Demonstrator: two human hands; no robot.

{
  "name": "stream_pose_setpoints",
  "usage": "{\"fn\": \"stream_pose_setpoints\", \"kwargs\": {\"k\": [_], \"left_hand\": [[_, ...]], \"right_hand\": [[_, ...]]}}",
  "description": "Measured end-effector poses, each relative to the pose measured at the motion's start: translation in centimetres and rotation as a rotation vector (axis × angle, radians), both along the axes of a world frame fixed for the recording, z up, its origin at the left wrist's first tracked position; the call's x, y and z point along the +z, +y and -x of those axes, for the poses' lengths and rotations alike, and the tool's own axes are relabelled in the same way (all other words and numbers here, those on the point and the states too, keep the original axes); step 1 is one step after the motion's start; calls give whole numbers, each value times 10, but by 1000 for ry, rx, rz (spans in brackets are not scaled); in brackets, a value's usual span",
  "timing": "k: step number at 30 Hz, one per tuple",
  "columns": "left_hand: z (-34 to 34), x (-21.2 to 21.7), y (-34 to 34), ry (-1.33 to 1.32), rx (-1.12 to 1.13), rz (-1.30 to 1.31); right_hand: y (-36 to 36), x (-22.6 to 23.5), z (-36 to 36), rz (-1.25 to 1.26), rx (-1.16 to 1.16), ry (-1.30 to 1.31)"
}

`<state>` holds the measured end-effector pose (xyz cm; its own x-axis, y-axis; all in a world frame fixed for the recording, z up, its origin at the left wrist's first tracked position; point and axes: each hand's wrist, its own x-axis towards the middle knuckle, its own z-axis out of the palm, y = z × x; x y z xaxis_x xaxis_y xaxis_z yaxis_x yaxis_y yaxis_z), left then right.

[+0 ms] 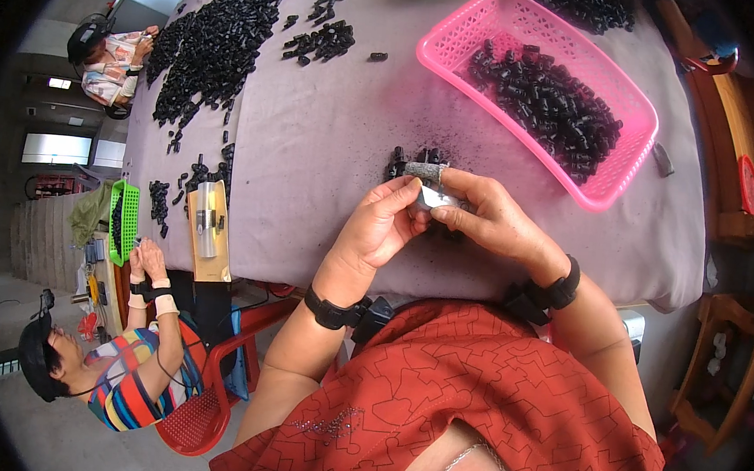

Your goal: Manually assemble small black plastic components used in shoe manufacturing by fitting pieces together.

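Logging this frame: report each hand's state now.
Left hand: closed, pinching the small metal piece.
Right hand: closed on the same metal piece.

A pink plastic lattice basket (618,148) holding small black pieces sits on the grey cloth-covered bench (315,124). A green plastic basket (123,220) and a red plastic chair (204,408) stand left.

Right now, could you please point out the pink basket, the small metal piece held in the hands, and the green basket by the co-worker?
pink basket (445,42), head view, on its near-left rim.
small metal piece (434,197), head view, on its shiny face between the fingers.
green basket (130,216), head view, on its side wall.
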<state>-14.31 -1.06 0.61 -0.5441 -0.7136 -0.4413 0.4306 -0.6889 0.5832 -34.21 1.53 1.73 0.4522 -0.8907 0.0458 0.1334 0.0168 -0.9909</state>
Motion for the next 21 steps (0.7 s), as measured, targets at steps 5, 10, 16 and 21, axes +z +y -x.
{"fn": "stream_pose_setpoints", "kwargs": {"k": [5,10,16,21], "left_hand": [[-4,-5,-1,-1,-41,53],[-4,-5,-1,3,-51,61],[-4,-5,-1,-17,-60,71],[-4,-6,-1,-6,-80,68]], "right_hand": [[-1,0,1,1,6,23],[0,1,0,-12,0,1],[-1,-1,1,-18,0,15],[-2,-2,2,-33,-12,6]]}}
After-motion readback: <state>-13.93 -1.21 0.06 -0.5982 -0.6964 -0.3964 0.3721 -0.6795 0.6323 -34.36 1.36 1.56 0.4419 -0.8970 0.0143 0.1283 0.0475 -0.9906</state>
